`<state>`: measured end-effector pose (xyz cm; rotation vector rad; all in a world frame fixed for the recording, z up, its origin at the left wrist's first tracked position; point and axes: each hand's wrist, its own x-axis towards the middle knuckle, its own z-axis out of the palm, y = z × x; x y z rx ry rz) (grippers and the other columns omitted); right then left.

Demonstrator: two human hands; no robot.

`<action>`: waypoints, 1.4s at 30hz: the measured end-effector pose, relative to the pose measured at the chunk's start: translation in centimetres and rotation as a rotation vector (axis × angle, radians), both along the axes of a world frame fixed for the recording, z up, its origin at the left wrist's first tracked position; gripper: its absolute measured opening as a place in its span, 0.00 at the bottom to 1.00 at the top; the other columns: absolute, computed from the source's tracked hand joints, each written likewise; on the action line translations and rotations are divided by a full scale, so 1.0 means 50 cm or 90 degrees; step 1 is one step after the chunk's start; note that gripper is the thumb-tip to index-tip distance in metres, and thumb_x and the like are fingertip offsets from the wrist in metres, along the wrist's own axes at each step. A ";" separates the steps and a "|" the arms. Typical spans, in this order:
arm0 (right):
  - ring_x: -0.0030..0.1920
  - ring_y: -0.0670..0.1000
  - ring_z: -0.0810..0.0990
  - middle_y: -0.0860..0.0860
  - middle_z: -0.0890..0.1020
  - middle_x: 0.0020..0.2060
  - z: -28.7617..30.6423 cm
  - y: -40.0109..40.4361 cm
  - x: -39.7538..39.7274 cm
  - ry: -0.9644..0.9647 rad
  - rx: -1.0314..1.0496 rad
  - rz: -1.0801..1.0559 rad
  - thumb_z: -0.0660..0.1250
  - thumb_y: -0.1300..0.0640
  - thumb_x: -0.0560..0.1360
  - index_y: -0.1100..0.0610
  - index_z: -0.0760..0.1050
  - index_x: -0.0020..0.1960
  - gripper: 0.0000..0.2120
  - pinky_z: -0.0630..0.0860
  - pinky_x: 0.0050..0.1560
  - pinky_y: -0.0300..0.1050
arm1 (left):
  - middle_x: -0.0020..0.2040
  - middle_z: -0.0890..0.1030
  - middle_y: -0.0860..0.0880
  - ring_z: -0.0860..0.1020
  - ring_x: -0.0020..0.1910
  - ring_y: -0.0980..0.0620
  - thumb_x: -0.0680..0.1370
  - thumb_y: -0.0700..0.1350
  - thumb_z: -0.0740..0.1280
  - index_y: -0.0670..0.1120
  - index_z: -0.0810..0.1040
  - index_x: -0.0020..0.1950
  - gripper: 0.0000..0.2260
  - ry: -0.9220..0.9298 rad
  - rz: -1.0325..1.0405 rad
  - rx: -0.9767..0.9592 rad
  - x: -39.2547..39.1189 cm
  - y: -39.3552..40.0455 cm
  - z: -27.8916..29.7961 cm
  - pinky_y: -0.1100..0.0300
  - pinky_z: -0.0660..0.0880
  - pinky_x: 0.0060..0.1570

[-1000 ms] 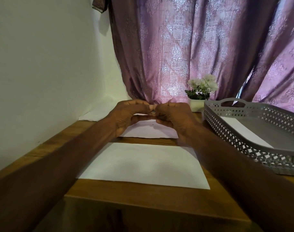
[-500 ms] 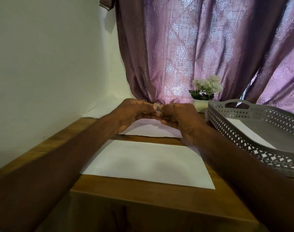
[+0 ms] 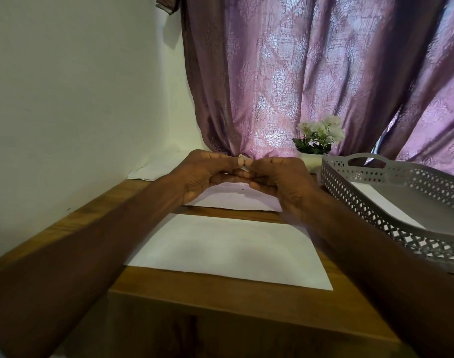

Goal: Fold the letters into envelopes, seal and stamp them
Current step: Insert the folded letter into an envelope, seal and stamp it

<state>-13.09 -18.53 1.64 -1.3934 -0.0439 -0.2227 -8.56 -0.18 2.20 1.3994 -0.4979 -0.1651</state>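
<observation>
stamping step, we judge | our left hand (image 3: 207,171) + right hand (image 3: 277,177) pinch small stamp (image 3: 242,162) | envelope (image 3: 228,249) flat, unstamped

Wooden table (image 3: 215,301): white envelope (image 3: 228,251) at centre, paper sheet (image 3: 233,198) above it, grey perforated tray (image 3: 391,202) right, flower pot (image 3: 312,162) upper centre.
</observation>
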 end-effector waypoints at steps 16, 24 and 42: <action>0.44 0.59 0.88 0.60 0.87 0.38 0.004 0.002 -0.010 0.027 -0.016 -0.023 0.77 0.59 0.74 0.63 0.84 0.48 0.07 0.85 0.42 0.45 | 0.51 0.88 0.39 0.87 0.50 0.41 0.75 0.41 0.76 0.41 0.88 0.52 0.07 0.001 0.018 -0.038 0.016 0.005 -0.006 0.58 0.84 0.49; 0.47 0.52 0.86 0.52 0.88 0.43 0.017 0.000 -0.029 -0.095 -0.197 -0.089 0.77 0.61 0.73 0.57 0.84 0.51 0.08 0.78 0.44 0.45 | 0.46 0.89 0.46 0.88 0.46 0.48 0.75 0.45 0.77 0.44 0.88 0.52 0.08 -0.137 0.089 0.144 0.004 -0.008 -0.014 0.61 0.83 0.51; 0.36 0.48 0.77 0.48 0.82 0.33 0.025 -0.027 -0.064 -0.009 -0.297 -0.157 0.74 0.58 0.77 0.58 0.86 0.53 0.06 0.73 0.30 0.37 | 0.36 0.84 0.51 0.82 0.35 0.60 0.85 0.47 0.64 0.41 0.83 0.43 0.15 -0.375 0.130 0.310 -0.015 -0.028 -0.018 0.75 0.74 0.40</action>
